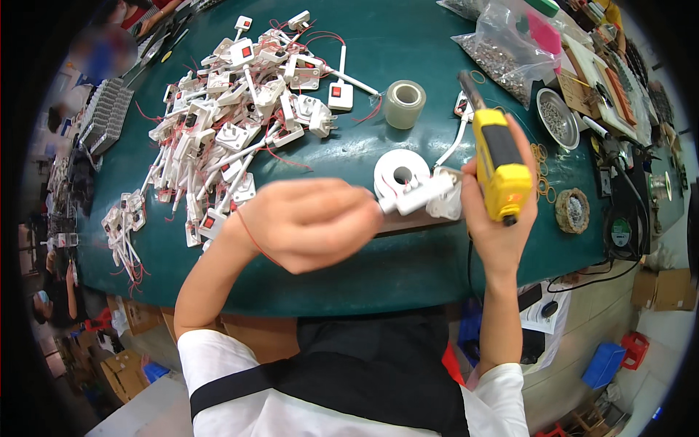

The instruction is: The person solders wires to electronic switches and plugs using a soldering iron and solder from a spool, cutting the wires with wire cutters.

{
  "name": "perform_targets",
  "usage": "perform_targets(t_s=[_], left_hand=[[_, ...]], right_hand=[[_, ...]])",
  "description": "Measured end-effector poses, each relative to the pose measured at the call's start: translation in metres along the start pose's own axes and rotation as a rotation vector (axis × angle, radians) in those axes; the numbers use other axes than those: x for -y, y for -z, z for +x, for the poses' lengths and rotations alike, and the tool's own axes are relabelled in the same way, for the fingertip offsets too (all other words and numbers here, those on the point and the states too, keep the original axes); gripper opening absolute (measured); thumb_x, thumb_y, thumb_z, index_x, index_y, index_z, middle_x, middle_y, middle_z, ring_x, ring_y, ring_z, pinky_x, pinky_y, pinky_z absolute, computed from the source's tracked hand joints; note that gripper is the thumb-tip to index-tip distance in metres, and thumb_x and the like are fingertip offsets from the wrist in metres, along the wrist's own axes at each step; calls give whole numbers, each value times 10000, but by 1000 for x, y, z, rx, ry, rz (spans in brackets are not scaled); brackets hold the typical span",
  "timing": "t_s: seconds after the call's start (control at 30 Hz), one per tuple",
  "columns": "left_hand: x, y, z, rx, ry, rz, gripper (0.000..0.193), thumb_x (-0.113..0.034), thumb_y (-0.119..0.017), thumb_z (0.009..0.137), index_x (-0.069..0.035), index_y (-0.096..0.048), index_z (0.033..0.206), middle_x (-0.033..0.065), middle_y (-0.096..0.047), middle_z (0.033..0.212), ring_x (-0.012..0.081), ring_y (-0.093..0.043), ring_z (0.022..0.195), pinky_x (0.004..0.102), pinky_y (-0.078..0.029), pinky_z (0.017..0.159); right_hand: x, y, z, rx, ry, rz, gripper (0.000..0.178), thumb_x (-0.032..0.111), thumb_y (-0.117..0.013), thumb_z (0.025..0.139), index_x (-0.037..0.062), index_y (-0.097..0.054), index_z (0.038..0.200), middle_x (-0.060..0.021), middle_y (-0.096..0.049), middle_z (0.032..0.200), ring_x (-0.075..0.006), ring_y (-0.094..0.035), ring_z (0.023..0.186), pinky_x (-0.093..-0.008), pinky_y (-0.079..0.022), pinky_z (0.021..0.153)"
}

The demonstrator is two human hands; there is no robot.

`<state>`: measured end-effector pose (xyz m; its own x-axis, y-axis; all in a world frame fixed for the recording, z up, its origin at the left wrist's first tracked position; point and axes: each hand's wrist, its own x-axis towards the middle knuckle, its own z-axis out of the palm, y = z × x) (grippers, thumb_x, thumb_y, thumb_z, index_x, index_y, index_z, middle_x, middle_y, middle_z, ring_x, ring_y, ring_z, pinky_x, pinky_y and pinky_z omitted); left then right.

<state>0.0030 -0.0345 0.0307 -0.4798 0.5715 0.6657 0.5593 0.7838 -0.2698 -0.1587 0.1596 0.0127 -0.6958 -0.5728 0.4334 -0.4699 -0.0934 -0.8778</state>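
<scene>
My right hand (pixel 499 197) grips a yellow and black pistol-shaped power tool (pixel 497 156) with a grey metal barrel pointing up and away. My left hand (pixel 309 222), blurred, has its fingers curled together; what they hold is hidden. A thin red wire (pixel 251 237) runs across its wrist. By the left fingertips, a white switch housing (pixel 424 194) with red wire ends lies tilted in front of a white ring-shaped roll (pixel 400 173). Whether the fingers touch the housing I cannot tell. Another white piece with a red switch (pixel 461 105) and its white cable lie behind the tool.
A large heap of white plug and switch parts (pixel 237 109) with red wires covers the left of the green table (pixel 349 280). A clear tape roll (pixel 405 104) stands behind the work. To the right are a bag of small parts (pixel 502 54), a metal bowl (pixel 557 118) and a small basket (pixel 572 210).
</scene>
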Motion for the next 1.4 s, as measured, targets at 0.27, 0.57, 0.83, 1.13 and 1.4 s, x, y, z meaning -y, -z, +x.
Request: perform_targets(t_s=[0.27, 0.57, 0.83, 1.13, 1.4], left_hand=[[5, 23, -32, 250, 114, 117, 222, -39, -674, 696, -37, -675, 918, 60, -570, 962, 197, -623, 837, 290, -544, 692], [-43, -1, -50, 88, 989, -579, 241, -87, -565, 905, -19, -575, 1137, 148, -615, 1157, 271, -616, 1058, 396, -475, 934], [-49, -19, -12, -108, 1493, -923, 338, -173, -589, 921, -12, -525, 1211, 87, -602, 1085, 107, -580, 887, 259, -468, 808], [-45, -20, 15, -196, 1265, -502, 167, -77, -692, 786, -64, -656, 949, 47, -608, 952, 163, -601, 837, 260, -499, 653], [-40, -17, 3, -38, 1066, -219, 131, -57, -688, 715, -110, -650, 829, 4, -639, 877, 178, -588, 795, 320, -371, 718]], right_hand=[[-10, -35, 8, 101, 26, -146, 684, -59, -630, 767, 79, -407, 1399, -71, -614, 984, -129, -614, 829, -257, -502, 756], [-16, -40, 5, 112, 53, -214, 668, -58, -617, 793, 84, -400, 1409, -44, -630, 876, -102, -612, 796, -252, -507, 742], [-10, -38, 4, 111, 116, -342, 650, -5, -645, 799, 67, -403, 1398, -74, -645, 952, -127, -619, 799, -276, -507, 746], [-2, -38, -6, 80, 140, -422, 675, 26, -693, 780, 61, -407, 1389, -113, -647, 952, -130, -611, 754, -261, -494, 731], [-4, -14, -2, 212, 2, -35, 729, -61, -595, 778, 54, -303, 1436, -99, -645, 1072, -119, -602, 860, -235, -462, 754]])
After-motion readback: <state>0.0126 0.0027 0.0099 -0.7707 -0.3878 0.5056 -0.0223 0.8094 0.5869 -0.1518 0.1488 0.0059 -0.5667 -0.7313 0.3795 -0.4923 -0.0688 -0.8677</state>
